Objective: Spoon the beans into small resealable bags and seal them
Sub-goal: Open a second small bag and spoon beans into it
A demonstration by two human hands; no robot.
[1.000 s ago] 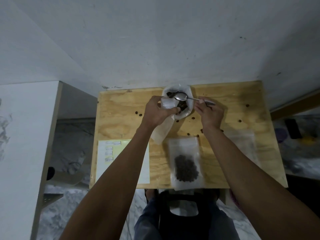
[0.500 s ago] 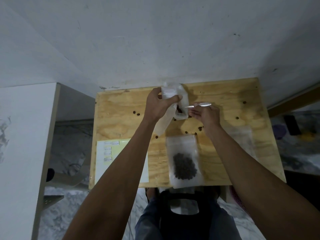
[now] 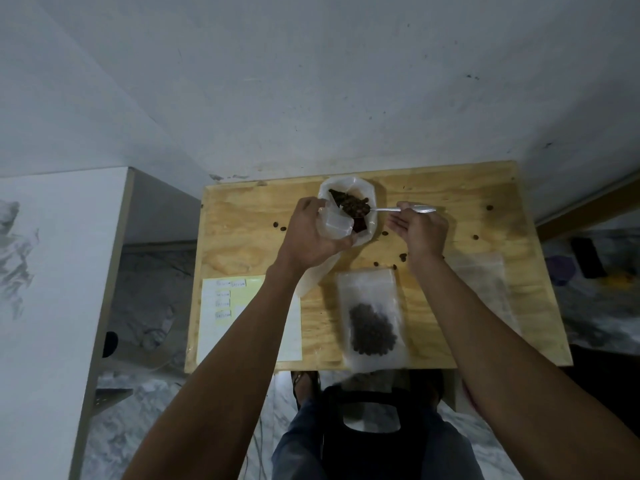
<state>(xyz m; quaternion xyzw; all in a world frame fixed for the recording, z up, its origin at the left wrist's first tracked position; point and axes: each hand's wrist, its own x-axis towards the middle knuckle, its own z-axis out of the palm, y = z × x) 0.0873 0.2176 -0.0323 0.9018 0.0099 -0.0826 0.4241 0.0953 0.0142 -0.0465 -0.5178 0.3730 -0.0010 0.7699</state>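
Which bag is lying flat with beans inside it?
The small resealable bag nearest the table's front edge; the big bag is held open, and the bag on the right looks empty.

Your left hand [image 3: 311,233] covered the near side of the small bag [image 3: 334,225], so you couldn't see its seal. The spoon [image 3: 398,209] bowl was buried under beans [image 3: 353,206]. Writing on the paper [image 3: 228,299] was too small to read. Your knees [image 3: 346,445] ran off the bottom edge.
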